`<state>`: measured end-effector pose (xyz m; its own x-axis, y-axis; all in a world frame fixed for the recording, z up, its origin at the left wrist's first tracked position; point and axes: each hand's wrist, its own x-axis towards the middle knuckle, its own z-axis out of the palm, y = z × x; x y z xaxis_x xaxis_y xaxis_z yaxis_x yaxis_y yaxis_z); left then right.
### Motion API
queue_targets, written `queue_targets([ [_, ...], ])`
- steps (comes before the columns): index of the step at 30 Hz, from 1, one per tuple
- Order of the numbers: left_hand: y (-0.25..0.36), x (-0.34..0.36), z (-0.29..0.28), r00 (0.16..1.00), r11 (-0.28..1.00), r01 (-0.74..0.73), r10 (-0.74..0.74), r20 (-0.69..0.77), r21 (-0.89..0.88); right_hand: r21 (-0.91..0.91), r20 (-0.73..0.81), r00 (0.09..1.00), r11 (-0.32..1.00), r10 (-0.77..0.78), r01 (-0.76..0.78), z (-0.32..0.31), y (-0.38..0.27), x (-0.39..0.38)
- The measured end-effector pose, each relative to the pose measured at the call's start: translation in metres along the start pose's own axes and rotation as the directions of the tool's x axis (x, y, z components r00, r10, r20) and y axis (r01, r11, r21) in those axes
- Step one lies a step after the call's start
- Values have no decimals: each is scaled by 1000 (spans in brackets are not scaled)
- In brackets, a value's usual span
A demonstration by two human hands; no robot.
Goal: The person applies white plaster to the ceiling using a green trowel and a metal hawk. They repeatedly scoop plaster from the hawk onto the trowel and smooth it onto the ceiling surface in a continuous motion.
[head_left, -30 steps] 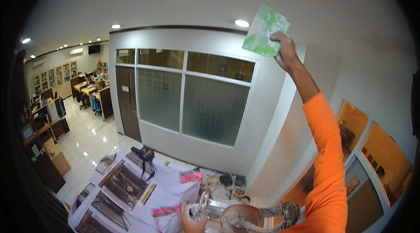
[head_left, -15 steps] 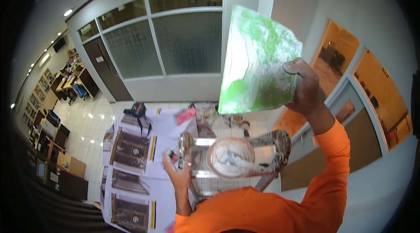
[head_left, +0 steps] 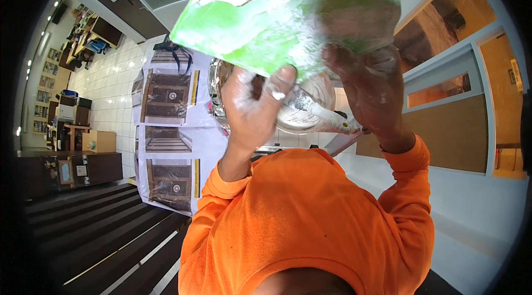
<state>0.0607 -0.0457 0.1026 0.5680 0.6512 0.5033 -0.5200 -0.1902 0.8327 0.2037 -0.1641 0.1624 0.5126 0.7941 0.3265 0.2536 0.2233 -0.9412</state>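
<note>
A green board [head_left: 233,32] smeared with white putty is raised in front of me, its upper part cut off by the picture's edge. My left hand [head_left: 252,104] is at its lower edge, white-stained thumb against the board and other fingers mostly hidden behind it. On the right side my right hand [head_left: 368,87] grips the board, thumb on its face. Beneath the hands, a round tub [head_left: 327,93] smeared with white stands on a metal stepladder [head_left: 218,81]. A white-coated tool with a long handle [head_left: 332,119] lies across the tub; its far end is hidden.
Printed sheeting [head_left: 166,134] covers the tiled floor [head_left: 111,95] at left, with a dark bag [head_left: 177,51] on it. Dark slats [head_left: 100,228] lie at lower left. Desks and shelves stand far left; a wall with windows and a brown panel [head_left: 443,129] runs along the right.
The view has tilted downward. My left hand has risen from beside the ladder top to the board's lower edge. The board has tilted and come closer, still in my right hand.
</note>
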Motion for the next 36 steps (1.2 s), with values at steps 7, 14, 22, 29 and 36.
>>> queue_targets([
  [7, -15, 14, -62, 970, 994, 98, -105, -218, -45, -733, 290, 950, 665, 114, 144, -32, 38, -21],
  [14, -38, 5, -112, 921, 954, 139, -27, -388, 264, -869, 365, 913, 418, 184, 264, -41, 89, -88],
  [22, -37, 36, -106, 949, 990, 144, -137, -285, 4, -794, 410, 871, 576, 269, 196, -54, 128, -77],
  [29, -27, 68, -82, 884, 962, 143, -229, -408, -231, -518, 349, 924, 854, 156, 52, -86, 99, -54],
  [36, -25, 81, -87, 892, 974, 91, -172, -418, -205, 19, -23, 989, 989, 148, -147, -93, 125, -92],
])
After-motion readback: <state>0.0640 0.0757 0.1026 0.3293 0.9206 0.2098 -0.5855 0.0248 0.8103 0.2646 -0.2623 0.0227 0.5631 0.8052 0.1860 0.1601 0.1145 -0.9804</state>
